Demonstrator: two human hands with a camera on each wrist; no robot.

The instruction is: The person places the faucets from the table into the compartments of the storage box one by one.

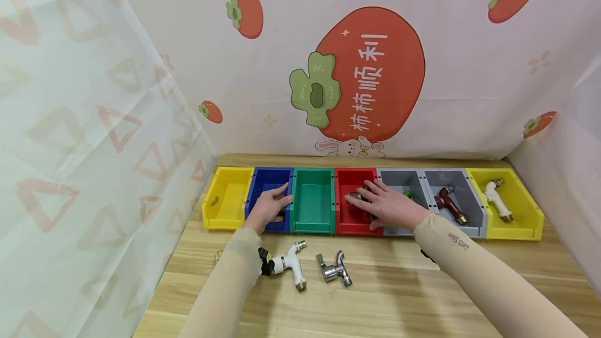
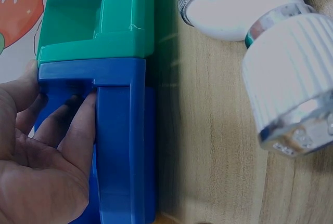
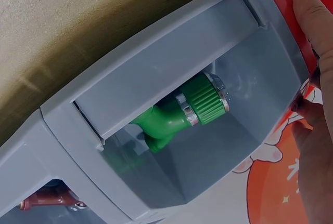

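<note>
My left hand reaches into the blue bin, fingers fairly straight against its right wall beside the green bin. One fingertip lies on the rim there. My right hand is spread over the red bin, its fingers extended and apart. Under and beside those fingertips a dark brown faucet shows, mostly hidden by the hand. In the right wrist view the thumb crosses the red edge, and a green faucet lies in the neighbouring grey bin.
Farther right, a brown faucet lies in another grey bin and a white faucet in a yellow bin. A second yellow bin ends the row at left. In front lie a white faucet and a chrome faucet.
</note>
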